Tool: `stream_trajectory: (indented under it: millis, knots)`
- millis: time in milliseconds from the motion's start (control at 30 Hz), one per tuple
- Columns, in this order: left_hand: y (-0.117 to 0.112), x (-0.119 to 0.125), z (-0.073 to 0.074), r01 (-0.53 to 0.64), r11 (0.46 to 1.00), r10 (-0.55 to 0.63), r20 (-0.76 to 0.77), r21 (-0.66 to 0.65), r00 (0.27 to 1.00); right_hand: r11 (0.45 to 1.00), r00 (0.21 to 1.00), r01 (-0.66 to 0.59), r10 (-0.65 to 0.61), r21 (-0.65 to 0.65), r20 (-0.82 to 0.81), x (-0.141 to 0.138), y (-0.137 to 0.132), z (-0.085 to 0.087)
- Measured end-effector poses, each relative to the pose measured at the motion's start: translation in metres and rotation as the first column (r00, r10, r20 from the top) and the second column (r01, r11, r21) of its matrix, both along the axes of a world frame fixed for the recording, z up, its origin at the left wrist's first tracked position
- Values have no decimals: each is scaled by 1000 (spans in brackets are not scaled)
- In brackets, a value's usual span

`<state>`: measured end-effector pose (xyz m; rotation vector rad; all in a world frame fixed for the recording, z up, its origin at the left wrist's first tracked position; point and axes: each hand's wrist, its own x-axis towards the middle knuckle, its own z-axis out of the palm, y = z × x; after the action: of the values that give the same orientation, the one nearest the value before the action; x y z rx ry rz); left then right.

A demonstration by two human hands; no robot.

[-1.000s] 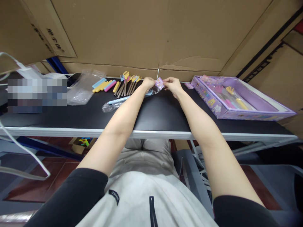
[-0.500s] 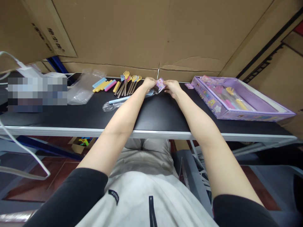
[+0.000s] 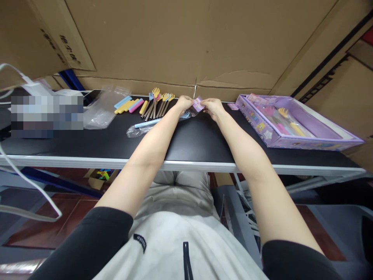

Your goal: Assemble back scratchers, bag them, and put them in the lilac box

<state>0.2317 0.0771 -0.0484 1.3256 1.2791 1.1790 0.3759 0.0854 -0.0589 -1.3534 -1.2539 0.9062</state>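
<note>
Both pinched tight: left hand point(image 3: 184, 103) and right hand point(image 3: 213, 107) clamp the purple card point(image 3: 198, 103) topping the clear bag point(image 3: 145, 126), far-centre on the black table point(image 3: 189, 144). Bag trails to 8 o'clock. Purple box point(image 3: 291, 124) at 3 o'clock, colourful forks point(image 3: 157, 103) at 10, cardboard point(image 3: 175, 39) at 12.

Only a slight change is seen: the purple header card point(image 3: 198, 103), pinched between the left hand point(image 3: 184, 102) and the right hand point(image 3: 213, 107), is nudged toward the right-hand side of the grip, and the right fingertips are drawn closer onto it.
</note>
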Motion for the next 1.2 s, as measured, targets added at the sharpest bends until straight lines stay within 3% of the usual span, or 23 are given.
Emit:
stream_trajectory:
  millis: [133, 200, 267, 367, 467, 567, 700, 1200]
  knots:
    - [-8, -3, 5, 62, 998, -56, -166, 27, 984, 997, 998, 55, -55, -50, 1, -7, -16, 11]
    - [-11, -4, 7, 205, 979, -196, -267, 4, 943, 994, 997, 81, -81, -78, 0, -10, -25, 17]
    - [-14, -4, 8, 334, 942, -310, -411, -14, 858, 991, 995, 95, -96, -96, 0, -11, -32, 21]
    - [-14, -3, 6, 306, 952, -212, -682, 18, 700, 990, 996, 93, -93, -109, 11, -11, -37, 24]
    - [-12, -2, 2, 249, 967, -113, -796, 49, 594, 990, 997, 70, -68, -119, 24, -10, -37, 26]
    - [-8, -3, -4, 306, 949, -132, -791, 73, 598, 990, 998, 57, -54, -128, 23, -9, -36, 27]
    - [-1, -5, -10, 370, 919, -152, -741, 138, 654, 990, 998, 58, -56, -130, 13, -8, -35, 27]
    - [-3, -6, -10, 401, 903, -176, -718, 155, 674, 987, 1000, 8, -9, -163, -6, -4, -35, 29]
